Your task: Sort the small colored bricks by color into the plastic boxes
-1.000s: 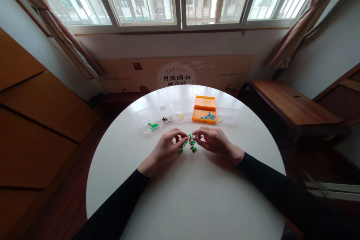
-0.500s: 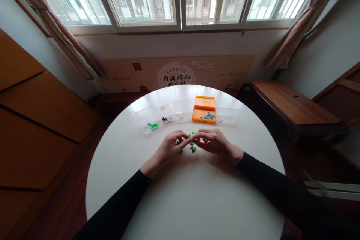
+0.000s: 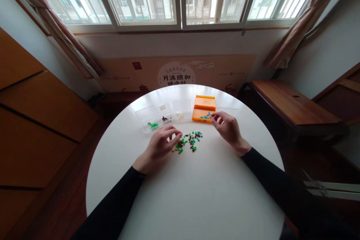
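Observation:
A loose pile of tiny green, brown and blue bricks [image 3: 189, 141] lies on the round white table [image 3: 185, 191]. My left hand [image 3: 160, 146] rests just left of the pile, fingers curled with fingertips touching its edge; whether they pinch a brick I cannot tell. My right hand [image 3: 228, 127] reaches to the orange box [image 3: 204, 109], its fingertips pinched together at the box's front right corner beside the blue bricks [image 3: 206, 116] inside. Anything between those fingertips is too small to see.
Clear plastic boxes stand in a row at the table's far side: one with green bricks [image 3: 149, 119], one with brown bricks [image 3: 165, 114], one with yellow bricks [image 3: 181, 110], and one [image 3: 229, 109] partly behind my right hand. A wooden bench [image 3: 292, 103] stands to the right.
My right hand has left the pile and moved up and right to the orange box. My left hand has slid slightly left, uncovering the pile.

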Demonstrator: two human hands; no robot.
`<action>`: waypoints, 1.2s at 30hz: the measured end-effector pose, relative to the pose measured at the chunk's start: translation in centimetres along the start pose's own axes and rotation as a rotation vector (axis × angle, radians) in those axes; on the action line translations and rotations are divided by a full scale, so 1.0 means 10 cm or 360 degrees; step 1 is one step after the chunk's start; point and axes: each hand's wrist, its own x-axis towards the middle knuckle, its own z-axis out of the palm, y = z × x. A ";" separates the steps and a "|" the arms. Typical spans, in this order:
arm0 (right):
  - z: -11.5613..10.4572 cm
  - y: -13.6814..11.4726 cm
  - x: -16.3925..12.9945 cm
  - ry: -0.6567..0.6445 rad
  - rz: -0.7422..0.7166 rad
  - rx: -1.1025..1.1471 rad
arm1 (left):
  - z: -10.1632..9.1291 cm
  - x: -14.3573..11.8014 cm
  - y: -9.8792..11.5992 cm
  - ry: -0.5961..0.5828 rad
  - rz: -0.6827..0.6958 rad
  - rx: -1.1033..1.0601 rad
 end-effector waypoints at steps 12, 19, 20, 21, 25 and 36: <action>-0.18 0.43 0.15 -0.0004 0.0497 -0.0526 | -0.35 -0.09 -0.24 -0.0143 -0.0160 0.0402; -0.18 0.38 0.14 -0.0036 0.0441 -0.0556 | -0.31 -0.09 -0.27 -0.0129 -0.0204 0.0456; -0.18 0.36 0.14 -0.0034 0.0432 -0.0549 | -0.30 -0.09 -0.27 -0.0132 -0.0202 0.0448; -0.18 0.35 0.13 -0.0032 0.0426 -0.0540 | -0.30 -0.09 -0.27 -0.0138 -0.0198 0.0437; -0.15 0.27 0.10 -0.0023 0.0390 -0.0475 | -0.28 -0.10 -0.27 -0.0158 -0.0201 0.0398; 0.04 -0.03 -0.12 -0.0317 -0.0185 -0.0067 | -0.14 -0.08 -0.25 -0.0026 -0.0152 0.0217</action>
